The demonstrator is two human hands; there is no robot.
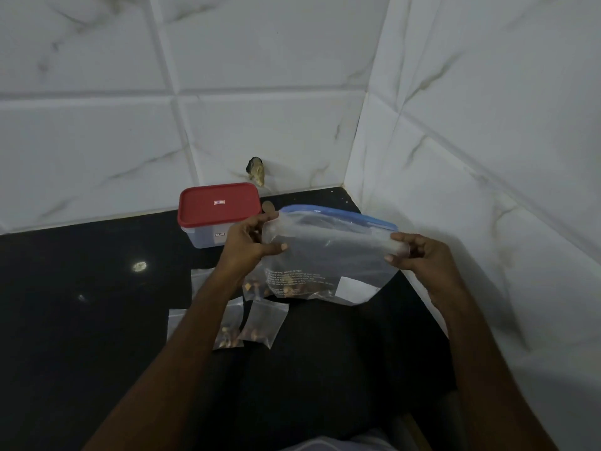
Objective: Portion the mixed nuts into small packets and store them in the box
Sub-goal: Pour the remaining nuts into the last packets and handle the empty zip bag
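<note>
I look down on a black polished stone counter (97,304) set into a corner, where 2 walls of white marble-patterned wall tiles (260,125) meet; a glint of light shows on the stone at left, and 1 dark ragged hole (257,170) sits low in the back wall. I count 1 clear rectangular plastic box (208,237) with its red lid (219,206) on, standing at the back near the wall, just behind the left hand (250,242). I count 1 large clear plastic zip bag (328,255) with a blue seal strip along its top, white printed text on its front and a white label patch near its lower right corner. It is held upright between both hands, in front of the box. The left hand grips its left edge with the thumb across the front; the right hand (413,252) pinches the right edge just below the strip. A thin layer of brown mixed nuts (283,289) lies along the bag's bottom; I cannot tell whether the bag touches the stone. I count 4 small clear packets (266,323) lying flat on the counter under the left forearm: 2 hold nuts, 2 are partly hidden by the arm.
</note>
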